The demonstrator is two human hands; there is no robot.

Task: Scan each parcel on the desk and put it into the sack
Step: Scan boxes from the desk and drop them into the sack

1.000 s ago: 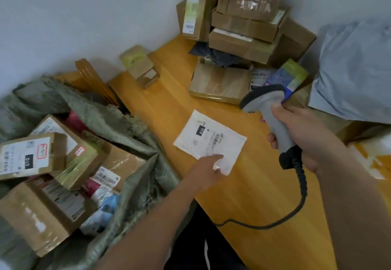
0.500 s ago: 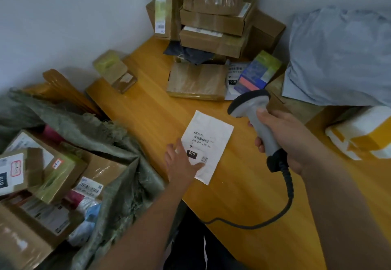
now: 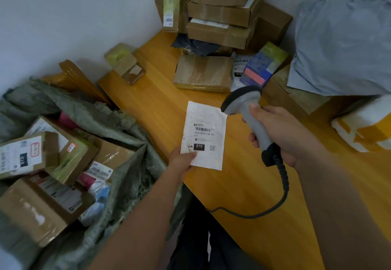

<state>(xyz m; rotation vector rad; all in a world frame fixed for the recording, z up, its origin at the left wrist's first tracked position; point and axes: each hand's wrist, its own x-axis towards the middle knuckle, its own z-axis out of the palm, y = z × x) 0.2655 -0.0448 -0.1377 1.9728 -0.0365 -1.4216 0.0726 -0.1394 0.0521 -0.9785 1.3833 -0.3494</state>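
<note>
left hand [image 3: 182, 159] pinches white parcel [image 3: 204, 135]; right hand [image 3: 281, 131] grips scanner [image 3: 245, 109]

Glossy wood desk [image 3: 243, 185]; coarse woven sack [image 3: 131, 134]; matt paper parcel [image 3: 206, 121].

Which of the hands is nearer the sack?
Left. The left hand pinches the white parcel at the desk edge, right beside the sack; the right hand grips the scanner farther away over the desk.
</note>
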